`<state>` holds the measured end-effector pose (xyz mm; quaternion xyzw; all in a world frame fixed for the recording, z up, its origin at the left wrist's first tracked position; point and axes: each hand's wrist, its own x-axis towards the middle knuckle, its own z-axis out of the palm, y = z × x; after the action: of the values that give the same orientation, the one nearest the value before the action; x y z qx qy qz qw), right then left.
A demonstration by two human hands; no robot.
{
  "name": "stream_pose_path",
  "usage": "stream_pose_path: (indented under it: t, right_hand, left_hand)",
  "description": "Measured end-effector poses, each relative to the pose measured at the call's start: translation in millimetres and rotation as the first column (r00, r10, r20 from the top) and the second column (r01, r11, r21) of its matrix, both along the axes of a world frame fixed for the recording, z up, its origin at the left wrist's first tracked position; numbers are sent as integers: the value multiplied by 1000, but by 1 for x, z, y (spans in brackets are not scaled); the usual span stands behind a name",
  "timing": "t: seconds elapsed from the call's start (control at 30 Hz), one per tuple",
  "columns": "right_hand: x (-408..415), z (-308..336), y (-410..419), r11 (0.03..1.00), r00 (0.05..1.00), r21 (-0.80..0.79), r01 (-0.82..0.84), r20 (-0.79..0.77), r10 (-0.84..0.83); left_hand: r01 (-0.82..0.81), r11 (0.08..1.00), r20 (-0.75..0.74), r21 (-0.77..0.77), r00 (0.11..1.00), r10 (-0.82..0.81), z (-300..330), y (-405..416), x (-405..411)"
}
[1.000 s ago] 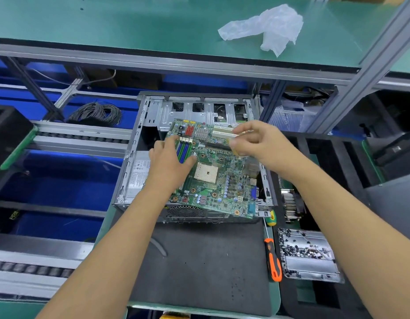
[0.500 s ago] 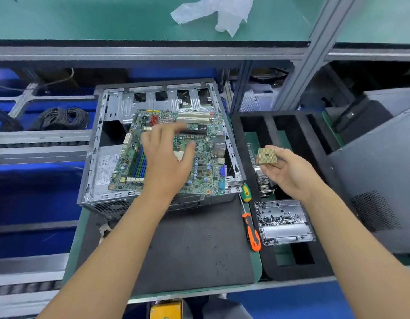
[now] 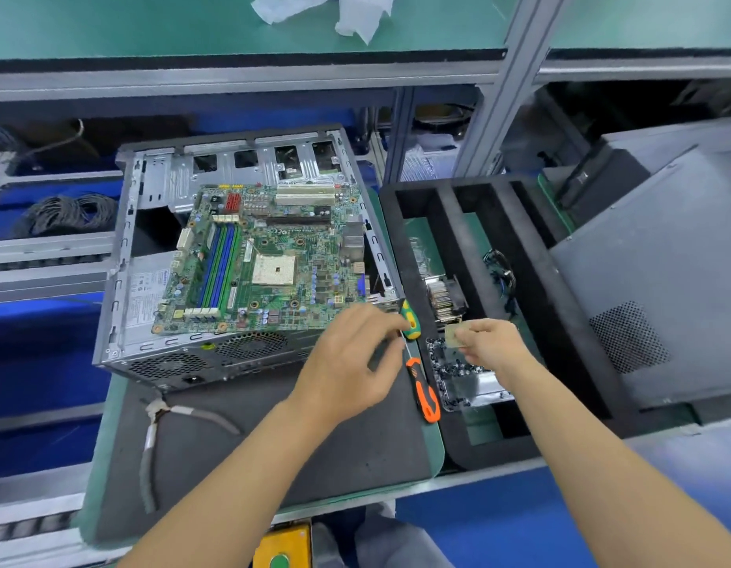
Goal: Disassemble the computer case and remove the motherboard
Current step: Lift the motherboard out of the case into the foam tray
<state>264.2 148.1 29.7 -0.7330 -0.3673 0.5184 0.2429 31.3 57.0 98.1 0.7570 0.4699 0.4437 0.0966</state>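
Computer case (image 3: 122,280) lies open on its side, motherboard (image 3: 269,260) resting loose inside it, socket bare. Black foam tray (image 3: 560,305) just right of case. Left hand (image 3: 347,366), fingers loosely curled, holding nothing, hovers off case's near right corner. Right hand (image 3: 492,342) pinches processor chip (image 3: 454,334) over tray. Step: stowing chip. Next, probably: set chip down, then lift board out two-handed by its edges.
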Motion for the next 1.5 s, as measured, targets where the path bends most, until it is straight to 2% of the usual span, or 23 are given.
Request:
stream_pose_path:
  t: [0.13, 0.2, 0.3, 0.5, 0.77, 0.9, 1.13, 1.2, 1.33, 1.43, 1.5]
  right_hand:
    - [-7, -9, 10, 1000, 998, 20, -23, 57, 21]
    - [-14, -8, 18, 995, 987, 66, -79, 146, 69]
    - [-25, -8, 30, 983, 958, 119, -139, 268, 103]
    - [-40, -21, 53, 972, 952, 156, -173, 279, 125]
    - [-47, -34, 64, 970, 927, 103, -221, 331, 176]
    - [-52, -32, 64, 932, 845, 78, -353, 454, 282]
    - [-50, -26, 61, 933, 839, 31, -359, 449, 308]
    - [-52, -17, 63, 934, 844, 84, -347, 463, 272]
    - [-64, 16, 62, 892, 890, 340, -297, 436, 130]
    - [-81, 51, 60, 804, 937, 547, -234, 347, 36]
    - [-97, 78, 57, 724, 955, 657, -209, 296, 8]
  left_hand:
    - [70, 994, -140, -81, 987, -81, -24, -12, 5]
    - [101, 988, -195, -119, 973, -123, -32, -16, 8]
    - [85, 956, -189, -280, 972, -142, -41, -20, 7]
    - [-33, 851, -169, -524, 983, -66, -57, -17, -8]
    - [-59, 814, -160, -578, 986, -42, -60, -13, -17]
    - [-34, 808, -140, -588, 988, -60, -55, -12, -17]
    - [83, 844, 26, -530, 996, -82, -27, -7, -12]
    - [113, 862, 65, -494, 994, -93, -16, -7, -11]
    - [144, 882, 216, -449, 975, -49, 5, -7, -17]
    - [86, 919, 272, -385, 962, 24, 21, -4, -33]
    - [16, 918, 368, -396, 919, 143, 32, 0, -51]
